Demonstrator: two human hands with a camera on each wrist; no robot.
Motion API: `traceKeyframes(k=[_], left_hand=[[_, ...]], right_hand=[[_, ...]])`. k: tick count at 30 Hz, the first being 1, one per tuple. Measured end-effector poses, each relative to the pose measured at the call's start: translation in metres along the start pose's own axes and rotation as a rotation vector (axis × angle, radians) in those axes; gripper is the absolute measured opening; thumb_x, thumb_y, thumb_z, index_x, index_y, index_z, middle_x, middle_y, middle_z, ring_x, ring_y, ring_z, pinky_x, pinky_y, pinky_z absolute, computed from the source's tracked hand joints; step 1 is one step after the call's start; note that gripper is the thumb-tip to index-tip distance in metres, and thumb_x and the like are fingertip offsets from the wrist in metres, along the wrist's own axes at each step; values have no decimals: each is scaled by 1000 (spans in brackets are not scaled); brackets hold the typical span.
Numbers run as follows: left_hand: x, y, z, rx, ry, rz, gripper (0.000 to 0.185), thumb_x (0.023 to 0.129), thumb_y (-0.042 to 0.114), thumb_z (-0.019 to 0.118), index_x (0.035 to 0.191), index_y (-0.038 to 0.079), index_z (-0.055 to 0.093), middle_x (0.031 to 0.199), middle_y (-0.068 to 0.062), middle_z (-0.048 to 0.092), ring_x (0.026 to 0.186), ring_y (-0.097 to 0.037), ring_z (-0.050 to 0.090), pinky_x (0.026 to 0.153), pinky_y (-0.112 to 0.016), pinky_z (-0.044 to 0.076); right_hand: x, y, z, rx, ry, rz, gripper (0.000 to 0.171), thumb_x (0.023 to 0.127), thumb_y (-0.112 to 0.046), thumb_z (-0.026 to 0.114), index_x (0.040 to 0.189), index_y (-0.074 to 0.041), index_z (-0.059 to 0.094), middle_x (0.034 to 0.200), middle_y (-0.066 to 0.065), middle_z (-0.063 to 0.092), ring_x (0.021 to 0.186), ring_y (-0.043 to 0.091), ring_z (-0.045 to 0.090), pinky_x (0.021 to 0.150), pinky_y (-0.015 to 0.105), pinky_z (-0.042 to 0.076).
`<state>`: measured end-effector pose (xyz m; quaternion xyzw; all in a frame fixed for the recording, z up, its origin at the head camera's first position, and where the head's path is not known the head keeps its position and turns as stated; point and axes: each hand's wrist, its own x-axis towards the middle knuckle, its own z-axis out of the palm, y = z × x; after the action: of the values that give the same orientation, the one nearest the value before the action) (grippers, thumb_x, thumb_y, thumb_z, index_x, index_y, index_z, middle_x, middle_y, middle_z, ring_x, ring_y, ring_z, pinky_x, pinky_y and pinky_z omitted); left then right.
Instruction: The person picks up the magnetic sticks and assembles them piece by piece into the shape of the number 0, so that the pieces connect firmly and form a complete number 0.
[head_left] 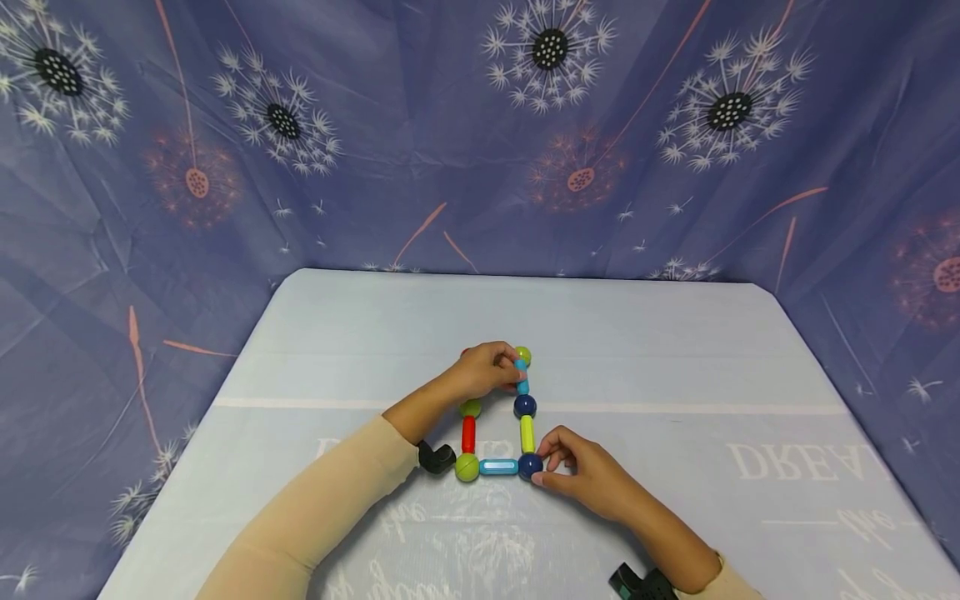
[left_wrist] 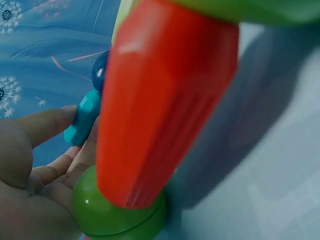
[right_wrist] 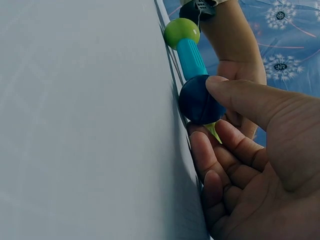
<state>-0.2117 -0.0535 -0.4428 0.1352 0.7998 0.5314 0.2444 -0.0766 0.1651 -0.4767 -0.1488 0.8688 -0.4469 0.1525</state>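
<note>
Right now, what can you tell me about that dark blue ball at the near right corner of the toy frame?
The glossy dark blue plastic ball sits on the pale table cover, forming the near right corner of the rod-and-ball frame. A light blue rod joins it from the left, and a yellow-green rod runs away from it toward a second blue ball. The right hand pinches it, thumb on its surface.
</note>
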Motion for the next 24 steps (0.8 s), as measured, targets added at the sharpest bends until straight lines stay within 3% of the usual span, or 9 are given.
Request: traceKeyframes(k=[4, 10, 14, 17, 21, 24], left_hand=[[0, 1, 2, 16, 2, 1, 26, 96, 16, 69, 117, 2, 63, 99, -10, 71, 88, -25, 75, 80, -32, 62], [-1, 0, 4, 244, 38, 52, 31, 97, 25, 69, 122, 7, 67, 88, -3, 68, 75, -17, 68, 65, -23, 54], [0, 2, 5, 336, 78, 114, 34, 94, 24, 73, 123, 7, 68, 86, -3, 66, 69, -15, 61, 59, -23, 49], [1, 3, 5, 429, 132, 159, 41, 90, 25, 78, 126, 9, 67, 93, -4, 65, 77, -14, 58, 66, -24, 48], [3, 4, 4, 550, 223, 182, 59, 86, 30, 82, 138, 15, 61, 115, -8, 60, 103, -20, 54, 87, -34, 49], [4, 5, 1, 620, 252, 197, 67, 85, 34, 83, 144, 18, 56, 133, -10, 56, 127, -28, 47, 106, -43, 45]], right_hand=[[0, 0, 0, 0, 0, 3, 33, 87, -38, 79, 107, -19, 61, 90, -6, 63, 85, 8, 56, 80, 22, 46], [0, 1, 0, -5, 0, 5, 32, 87, -38, 79, 107, -20, 61, 90, -7, 63, 86, 8, 56, 80, 23, 46], [0, 1, -1, -8, -1, 6, 32, 87, -38, 79, 107, -20, 61, 90, -7, 63, 85, 7, 56, 80, 23, 46], [0, 2, -1, -4, -2, 7, 33, 87, -39, 79, 107, -20, 61, 90, -7, 63, 85, 8, 56, 80, 23, 46], [0, 2, -1, -9, -1, 15, 33, 87, -39, 79, 107, -20, 61, 89, -7, 63, 85, 9, 56, 80, 23, 46], [1, 1, 0, -13, 1, 20, 33, 87, -39, 79, 107, -20, 61, 89, -8, 63, 85, 10, 56, 80, 23, 46]])
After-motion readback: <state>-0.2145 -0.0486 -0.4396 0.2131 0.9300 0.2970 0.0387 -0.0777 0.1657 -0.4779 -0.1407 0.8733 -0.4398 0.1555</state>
